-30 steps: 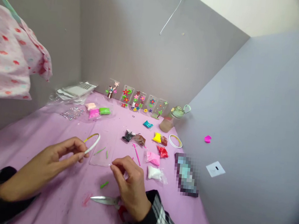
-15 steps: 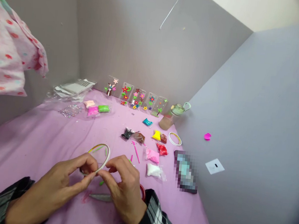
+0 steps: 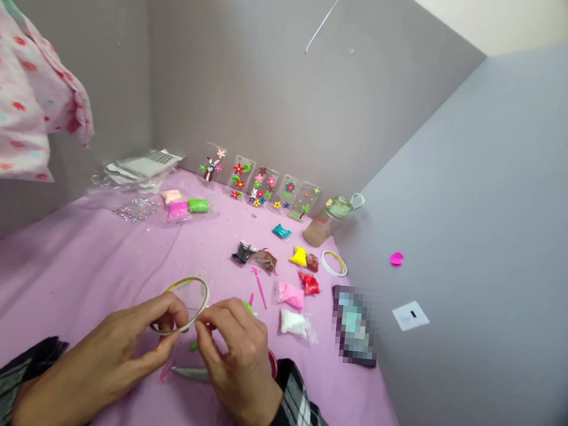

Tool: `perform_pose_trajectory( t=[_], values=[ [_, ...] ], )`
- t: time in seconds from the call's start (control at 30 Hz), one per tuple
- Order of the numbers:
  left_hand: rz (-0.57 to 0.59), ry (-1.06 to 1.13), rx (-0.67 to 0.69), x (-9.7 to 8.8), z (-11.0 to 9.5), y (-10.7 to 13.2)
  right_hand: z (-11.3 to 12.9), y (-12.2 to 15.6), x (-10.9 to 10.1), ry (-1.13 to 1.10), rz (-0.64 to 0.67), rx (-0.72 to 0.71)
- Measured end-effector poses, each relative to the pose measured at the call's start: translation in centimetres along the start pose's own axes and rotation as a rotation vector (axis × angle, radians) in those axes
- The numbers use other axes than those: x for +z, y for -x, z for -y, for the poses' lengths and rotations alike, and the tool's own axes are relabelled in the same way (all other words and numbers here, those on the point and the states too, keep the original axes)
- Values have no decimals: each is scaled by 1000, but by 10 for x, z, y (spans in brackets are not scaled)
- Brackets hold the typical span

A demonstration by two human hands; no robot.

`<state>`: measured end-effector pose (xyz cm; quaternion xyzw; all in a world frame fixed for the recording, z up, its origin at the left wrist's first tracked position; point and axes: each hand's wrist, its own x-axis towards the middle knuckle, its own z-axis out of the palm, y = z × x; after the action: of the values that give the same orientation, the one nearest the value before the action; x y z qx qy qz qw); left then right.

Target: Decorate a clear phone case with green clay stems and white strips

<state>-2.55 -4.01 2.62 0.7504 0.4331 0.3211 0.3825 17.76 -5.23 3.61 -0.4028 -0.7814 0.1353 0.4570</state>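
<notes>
My left hand (image 3: pixel 120 351) pinches the near rim of a thin ring-shaped tape roll (image 3: pixel 195 287), white with a yellow-green inner edge, held up over the pink table cover (image 3: pixel 82 267). My right hand (image 3: pixel 237 356) meets it from the right, thumb and forefinger pinched at the ring's edge. Under the hands lie scissors (image 3: pixel 193 372) with a red handle and a small green clay bit (image 3: pixel 193 347).
Small bags of coloured clay (image 3: pixel 292 295) lie right of the hands, with a pink tool (image 3: pixel 259 288). Decorated clear phone cases (image 3: pixel 261 187) lean on the back wall beside a bottle (image 3: pixel 331 217). A second tape ring (image 3: pixel 334 263) lies near the right wall. Packaging (image 3: pixel 137 169) sits back left.
My left hand brought the tape ring in towards me and my right hand came over to pinch its edge. Both hands now meet on the ring.
</notes>
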Motion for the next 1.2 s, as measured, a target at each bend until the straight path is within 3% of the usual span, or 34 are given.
perform_pose_trajectory(
  t=[0.1,0.33,0.47,0.57,0.77,0.97,1.07,1.2],
  values=[
    [-20,112,-36,6,1,0,6,-3,-2,-174,17,128],
    [51,584,-143,8,-3,-2,13,-11,-7,-603,61,522],
    [93,687,-153,10,1,-2,14,-12,-6,-861,108,654],
    [85,695,-147,12,3,-2,15,-11,-6,-941,123,663],
    [16,591,-123,11,1,-1,18,-9,-10,-703,79,536],
    [-20,513,-205,7,4,3,24,-1,-35,-578,202,420],
    [-21,469,-205,2,10,2,19,13,-56,-199,332,352],
    [-90,464,-220,-1,15,-3,1,44,-72,387,609,172]
  ],
)
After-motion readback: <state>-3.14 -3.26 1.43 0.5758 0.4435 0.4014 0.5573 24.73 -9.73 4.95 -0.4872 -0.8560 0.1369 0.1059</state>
